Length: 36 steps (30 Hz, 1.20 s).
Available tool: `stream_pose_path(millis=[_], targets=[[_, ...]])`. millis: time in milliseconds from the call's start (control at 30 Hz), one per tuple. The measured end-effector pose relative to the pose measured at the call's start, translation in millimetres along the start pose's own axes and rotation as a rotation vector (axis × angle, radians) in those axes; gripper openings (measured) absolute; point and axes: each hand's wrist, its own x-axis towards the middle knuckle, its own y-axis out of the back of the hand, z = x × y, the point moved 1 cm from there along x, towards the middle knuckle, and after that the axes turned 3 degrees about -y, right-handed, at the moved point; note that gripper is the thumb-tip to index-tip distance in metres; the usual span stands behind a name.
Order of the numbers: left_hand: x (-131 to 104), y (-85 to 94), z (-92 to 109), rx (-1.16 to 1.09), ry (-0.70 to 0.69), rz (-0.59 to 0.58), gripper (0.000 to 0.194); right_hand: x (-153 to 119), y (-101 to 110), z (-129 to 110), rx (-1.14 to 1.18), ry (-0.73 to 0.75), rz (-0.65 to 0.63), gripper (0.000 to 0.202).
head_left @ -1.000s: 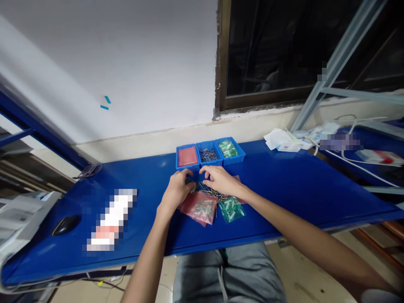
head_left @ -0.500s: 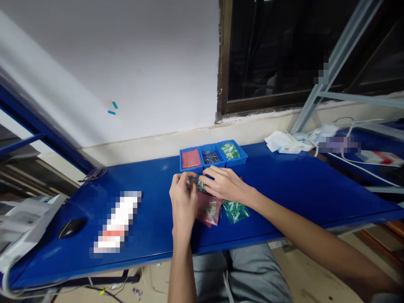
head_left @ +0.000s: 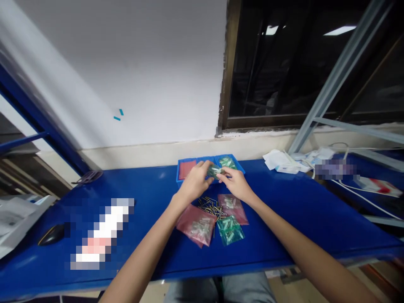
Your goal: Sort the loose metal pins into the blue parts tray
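Observation:
Between my two hands, just in front of the blue bins, a small green plastic bag (head_left: 215,170) with pale pieces inside is held up. My left hand (head_left: 197,180) has its fingers closed at the bag's left side. On the right side, my right hand (head_left: 235,182) pinches it. Below them on the table lies a loose pile of thin metal pins (head_left: 208,207). Around the pile are red bags (head_left: 197,226) at the left, another red bag (head_left: 235,209) at the right, and a green bag (head_left: 230,230) in front, with pale pieces visible inside.
Behind my hands stand blue bins (head_left: 178,176); red bags fill the left one and green bags the right, while my hands hide most of the middle one. A black mouse (head_left: 52,235) lies far left. White packets (head_left: 280,162) and cables are at back right.
Both hands have moved up and away from the pile towards the bins, bringing the green bag along. The pins and the right red bag have come into view.

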Motion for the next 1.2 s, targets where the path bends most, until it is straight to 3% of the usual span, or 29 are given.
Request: stream_pose_path(millis=[100, 233, 500, 700, 833, 900, 1000, 1200], targets=[[-4.9, -17.6, -12.3, -0.028, -0.052, 0.021, 0.077, 2.1, -0.1, 10.7, 0.193, -0.127, -0.022, 0.029], [-19.1, -26.0, -18.6, 0.082, -0.124, -0.007, 0.057, 0.1, -5.8, 10.5, 0.294, -0.192, 0.015, 0.035], [-20.5, -25.5, -9.8, 0.155, -0.171, 0.053, 0.027, -6.7, -5.3, -17.4, 0.240, 0.035, 0.074, 0.040], [-21.9, -30.5, -11.4, 0.100, -0.069, 0.143, 0.047, -4.3, 1.1, -12.5, 0.236, 0.001, 0.073, 0.028], [-22.6, -32.4, -8.3, 0.144, -0.081, 0.198, 0.045, -2.8, -1.3, -4.8, 0.281, -0.005, 0.110, 0.018], [-22.9, -33.4, -5.4, 0.141, -0.074, 0.194, 0.042, -2.5, -3.0, -2.7, 0.344, -0.010, 0.104, 0.015], [-24.0, -35.0, -0.9, 0.112, -0.094, 0.155, 0.043, -3.2, -4.6, -2.5, 0.435, -0.011, 0.063, 0.025], [-25.0, -37.7, -2.9, 0.082, -0.082, 0.133, 0.050, -4.6, -4.3, -7.3, 0.423, 0.012, 0.035, 0.023]])
